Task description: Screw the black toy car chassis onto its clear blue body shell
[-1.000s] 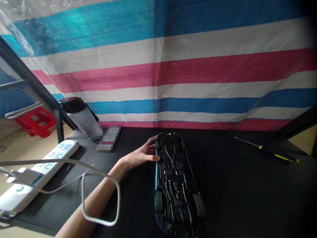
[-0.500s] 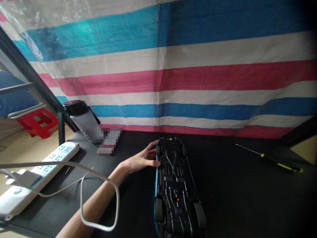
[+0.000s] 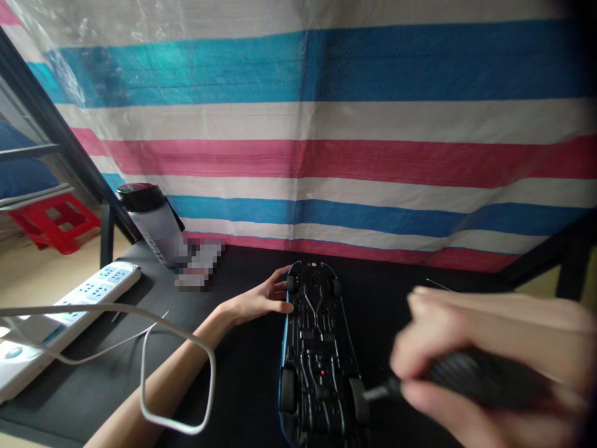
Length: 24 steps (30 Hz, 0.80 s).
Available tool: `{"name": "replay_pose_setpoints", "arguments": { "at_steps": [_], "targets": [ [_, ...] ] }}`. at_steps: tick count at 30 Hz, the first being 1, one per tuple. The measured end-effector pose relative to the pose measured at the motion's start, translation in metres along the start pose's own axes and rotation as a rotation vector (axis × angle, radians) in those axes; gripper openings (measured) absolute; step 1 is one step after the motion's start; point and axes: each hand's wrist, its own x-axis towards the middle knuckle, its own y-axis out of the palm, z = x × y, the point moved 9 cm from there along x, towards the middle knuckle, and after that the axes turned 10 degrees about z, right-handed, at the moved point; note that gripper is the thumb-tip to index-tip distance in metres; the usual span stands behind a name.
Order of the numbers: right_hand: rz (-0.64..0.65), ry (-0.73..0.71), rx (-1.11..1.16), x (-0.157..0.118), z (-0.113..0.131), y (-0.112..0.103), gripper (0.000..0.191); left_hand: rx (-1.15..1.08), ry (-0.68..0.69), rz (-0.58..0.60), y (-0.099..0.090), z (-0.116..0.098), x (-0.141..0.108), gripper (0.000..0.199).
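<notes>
A blue toy car (image 3: pixel 321 336) lies upside down on the black table, its black underside and wheels facing up. My left hand (image 3: pixel 265 300) grips its left edge near the far end, the thumb against the side and the other fingers partly hidden. At the right, blurred by motion, my right hand (image 3: pixel 448 336) is closed around a black-handled screwdriver (image 3: pixel 480 376). Its grey tip points left, close to the car's near right wheel; whether it touches cannot be made out. Behind that hand shows the thin shaft of another screwdriver (image 3: pixel 438 284), the rest of it covered.
On the left lie a white power strip (image 3: pixel 93 289) and a looping white cable (image 3: pixel 212 373). A grey bottle (image 3: pixel 156 233) stands at the back beside a blurred-out item (image 3: pixel 198 267). Striped sheeting (image 3: pixel 298 162) hangs behind the table (image 3: pixel 242 379). A red stool (image 3: pixel 60 224) is on the floor.
My right hand has come into view from the right with the black-handled screwdriver. The view has shifted slightly. My left hand keeps its place on the toy car.
</notes>
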Motion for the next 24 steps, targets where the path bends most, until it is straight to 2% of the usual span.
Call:
{"name": "replay_pose_setpoints", "arguments": {
  "at_steps": [2,6,10,15,24],
  "targets": [
    [0.133,0.091,0.146,0.02,-0.008,0.019,0.009,0.002,0.015,0.0,0.002,-0.002,0.0,0.098],
    [0.158,0.118,0.296,0.048,-0.025,0.059,0.01,0.03,0.03,-0.009,0.004,-0.005,-0.001,0.094],
    [0.194,0.135,0.322,0.053,-0.039,0.091,0.008,0.039,0.017,-0.017,0.003,-0.003,-0.002,0.091],
    [0.232,0.169,0.344,0.052,-0.047,0.107,0.011,0.038,0.014,-0.021,0.001,-0.001,-0.002,0.092],
    [0.27,0.185,0.392,0.053,-0.053,0.117,0.013,0.004,0.03,-0.015,0.0,0.0,-0.001,0.094]
  ]
}}
